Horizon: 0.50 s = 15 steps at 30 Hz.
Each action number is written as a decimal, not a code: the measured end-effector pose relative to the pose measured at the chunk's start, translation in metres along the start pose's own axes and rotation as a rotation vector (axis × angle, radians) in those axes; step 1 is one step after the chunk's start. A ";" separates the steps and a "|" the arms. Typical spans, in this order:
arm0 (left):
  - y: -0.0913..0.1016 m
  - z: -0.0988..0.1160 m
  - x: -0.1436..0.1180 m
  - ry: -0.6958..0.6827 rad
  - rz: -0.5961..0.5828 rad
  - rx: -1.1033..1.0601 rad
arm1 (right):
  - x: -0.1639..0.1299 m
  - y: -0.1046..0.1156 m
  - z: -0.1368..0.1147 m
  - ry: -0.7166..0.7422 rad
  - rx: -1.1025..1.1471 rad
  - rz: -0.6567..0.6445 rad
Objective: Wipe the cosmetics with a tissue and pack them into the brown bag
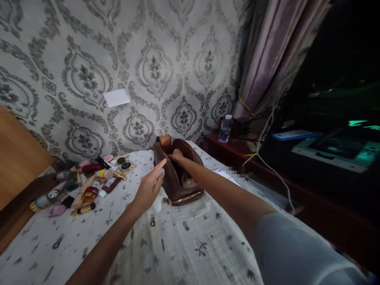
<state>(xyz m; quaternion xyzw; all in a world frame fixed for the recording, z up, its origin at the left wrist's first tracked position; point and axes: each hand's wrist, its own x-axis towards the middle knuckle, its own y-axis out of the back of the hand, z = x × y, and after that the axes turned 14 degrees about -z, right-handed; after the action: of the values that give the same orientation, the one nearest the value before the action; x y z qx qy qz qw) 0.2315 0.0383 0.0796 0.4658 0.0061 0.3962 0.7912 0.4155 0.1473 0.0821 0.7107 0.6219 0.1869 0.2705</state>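
Note:
A brown leather bag (182, 198) with a gold zipper stands unzipped on the patterned white cloth (181, 253). My right hand (177, 154) reaches down into its opening from the right; the fingertips are hidden inside, and I cannot see whether they grip anything. At the bag's left side is my left hand (151, 188), its index finger stretched along the rim. The other fingers curl round a crumpled white wipe (157, 204), part of which hangs below the hand.
Several cosmetics (89, 190), among them bottles, tubes and compacts, lie heaped at the left beside a wooden board (20, 158). A clear bottle (225, 130) stands on the dark red furniture at the right, near white cables (276, 170). Patterned wallpaper rises behind.

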 end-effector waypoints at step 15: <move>0.006 -0.057 -0.165 0.119 -0.218 0.480 | -0.192 -0.085 0.003 0.994 -0.324 -0.302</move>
<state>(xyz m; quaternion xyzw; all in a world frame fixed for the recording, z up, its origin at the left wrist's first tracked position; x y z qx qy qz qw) 0.0929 -0.0228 -0.0080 0.6125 0.1965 0.3225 0.6945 0.3210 -0.0351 0.0411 0.3888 0.7334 0.5528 0.0737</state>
